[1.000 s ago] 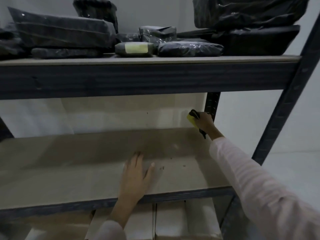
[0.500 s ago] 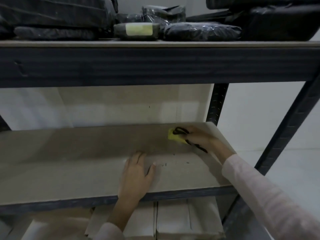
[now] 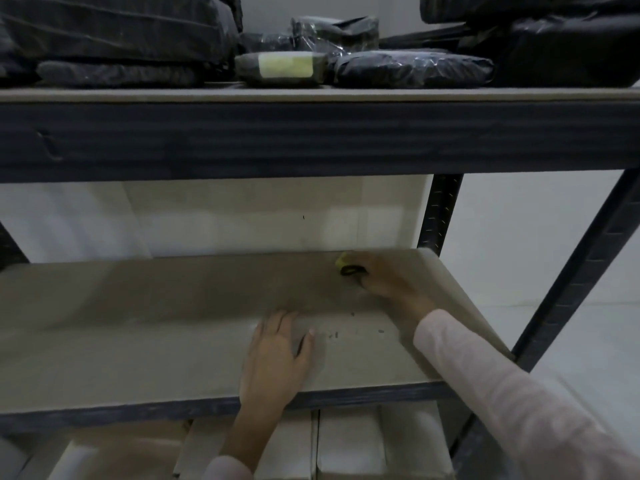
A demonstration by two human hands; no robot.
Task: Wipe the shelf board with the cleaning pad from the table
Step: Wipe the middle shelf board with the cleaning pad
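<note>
Yellow cleaning pad [image 3: 343, 260] sits on the shelf board [image 3: 138, 341], right up at its back right corner. The right hand [image 3: 384, 282] has it, grip curled round the pad, arm stretched in deep. The left hand [image 3: 277, 358] lies flat near the front edge, fingers spread. Black wrapped packages [image 3: 412, 69] load the upper shelf. White boxes [image 3: 349, 441] stand below, contents unseen.

Top shelf [image 3: 311, 95] carries black plastic-wrapped parcels [image 3: 114, 39] — centre parcel [image 3: 282, 65] has a pale yellow label, w/ a shiny wrapped bundle [image 3: 412, 69] just beside it on the rt. Dark perforated upright [image 3: 440, 213] at rear rt. White boxes [image 3: 349, 441] sit side by side on the lowest level.
</note>
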